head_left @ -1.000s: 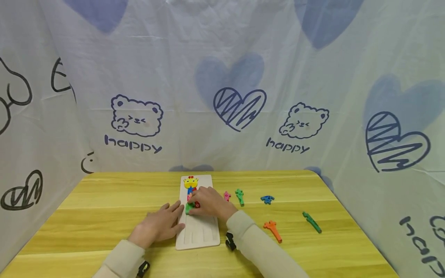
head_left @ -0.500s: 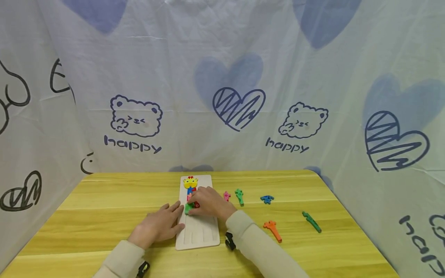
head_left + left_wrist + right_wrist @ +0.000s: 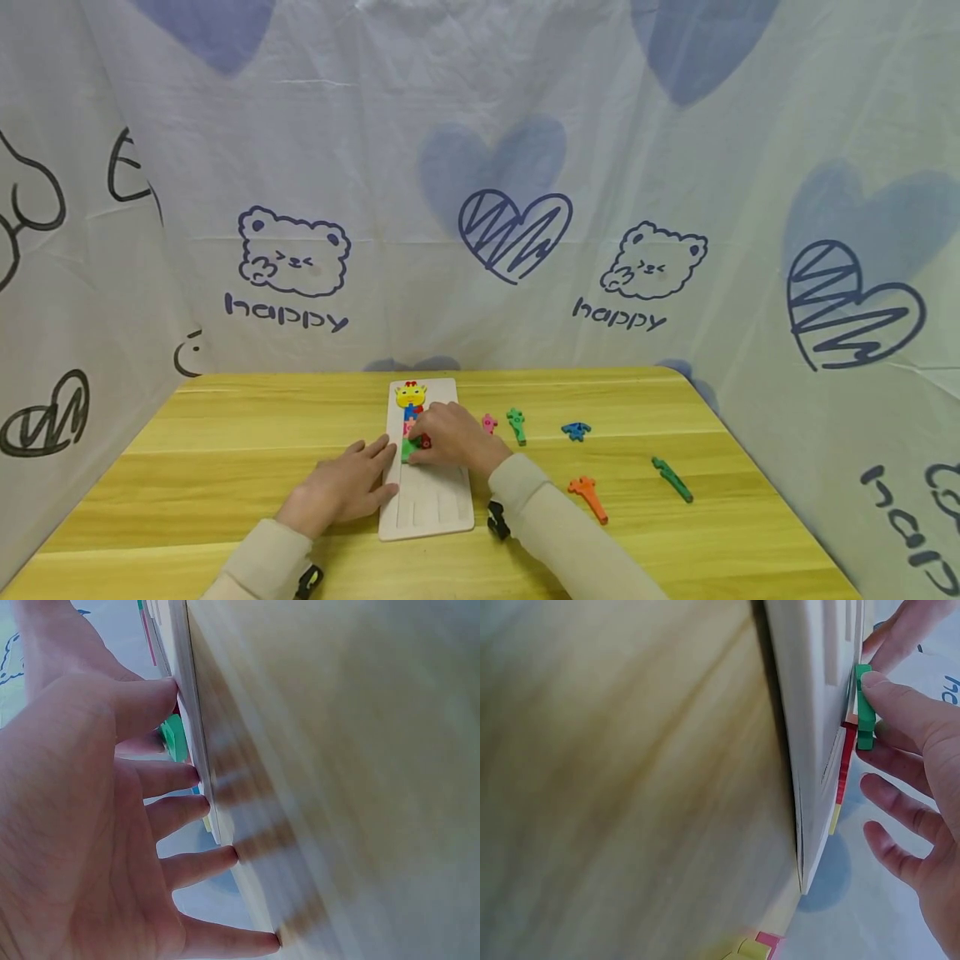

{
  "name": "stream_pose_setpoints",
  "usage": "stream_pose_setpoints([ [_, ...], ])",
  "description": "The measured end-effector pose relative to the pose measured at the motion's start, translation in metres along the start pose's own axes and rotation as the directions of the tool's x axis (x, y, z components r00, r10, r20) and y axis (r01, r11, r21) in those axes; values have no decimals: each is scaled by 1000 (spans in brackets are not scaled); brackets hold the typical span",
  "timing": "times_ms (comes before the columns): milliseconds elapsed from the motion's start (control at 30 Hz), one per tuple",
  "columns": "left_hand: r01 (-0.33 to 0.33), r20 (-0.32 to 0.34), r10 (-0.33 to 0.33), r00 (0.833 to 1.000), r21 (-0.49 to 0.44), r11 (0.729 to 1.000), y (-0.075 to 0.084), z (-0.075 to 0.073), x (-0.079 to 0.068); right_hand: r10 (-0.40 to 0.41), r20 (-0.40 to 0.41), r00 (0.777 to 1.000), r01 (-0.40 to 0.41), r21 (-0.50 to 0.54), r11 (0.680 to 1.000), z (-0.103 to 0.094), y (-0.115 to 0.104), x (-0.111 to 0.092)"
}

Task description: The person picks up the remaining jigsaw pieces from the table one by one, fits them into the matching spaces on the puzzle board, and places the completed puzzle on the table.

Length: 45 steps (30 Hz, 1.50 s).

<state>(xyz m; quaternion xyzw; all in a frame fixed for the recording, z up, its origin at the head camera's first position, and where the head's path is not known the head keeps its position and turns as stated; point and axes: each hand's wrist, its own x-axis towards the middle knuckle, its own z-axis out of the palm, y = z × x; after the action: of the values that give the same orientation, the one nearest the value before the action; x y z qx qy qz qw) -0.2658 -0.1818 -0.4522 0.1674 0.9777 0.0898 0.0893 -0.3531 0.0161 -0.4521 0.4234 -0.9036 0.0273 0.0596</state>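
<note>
A pale wooden puzzle board (image 3: 431,504) lies on the table, with a yellow giraffe head (image 3: 411,395) at its far end and blue, pink and red pieces below that. My right hand (image 3: 455,437) pinches a green puzzle piece (image 3: 865,712) between thumb and fingers, close over the board's middle, just below the pink piece. In the right wrist view the green piece stands a little proud of the board, beside a red piece (image 3: 845,765). My left hand (image 3: 341,486) has its fingers spread and fairly straight, fingertips along the board's left edge.
Right of the board lie a pink piece (image 3: 489,423), a light green piece (image 3: 517,425), a blue piece (image 3: 577,430), an orange piece (image 3: 589,498) and a dark green piece (image 3: 672,479). A printed cloth (image 3: 405,275) hangs behind the table.
The green piece and the right fingertips have shifted very slightly on the board, and more of the pink piece shows. My left hand stays in place.
</note>
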Motion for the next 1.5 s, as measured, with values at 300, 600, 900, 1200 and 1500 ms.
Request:
stream_pose_setpoints([
  [300, -4, -9, 4, 1000, 6, 1000, 0, 0, -1, 21, -5, 1000, -21, -12, 1000, 3, -1, 1],
  [600, -4, -6, 4, 1000, 7, 1000, 1, 0, -2, 31, 13, 999, -31, 6, 999, 3, -1, 2],
  [900, 2, 0, -2, 1000, 7, 1000, 1, 0, -1, 39, 40, 998, -39, 4, 999, 1, -1, -1],
  [1200, 10, 14, -10, 1000, 11, 1000, -1, 1, 1, 33, 74, 997, -37, 60, 998, -9, 9, -14],
  [1500, 24, 11, -24, 1000, 6, 1000, 0, 2, 0, 27, 86, 996, -37, 115, 993, -24, 25, -40],
])
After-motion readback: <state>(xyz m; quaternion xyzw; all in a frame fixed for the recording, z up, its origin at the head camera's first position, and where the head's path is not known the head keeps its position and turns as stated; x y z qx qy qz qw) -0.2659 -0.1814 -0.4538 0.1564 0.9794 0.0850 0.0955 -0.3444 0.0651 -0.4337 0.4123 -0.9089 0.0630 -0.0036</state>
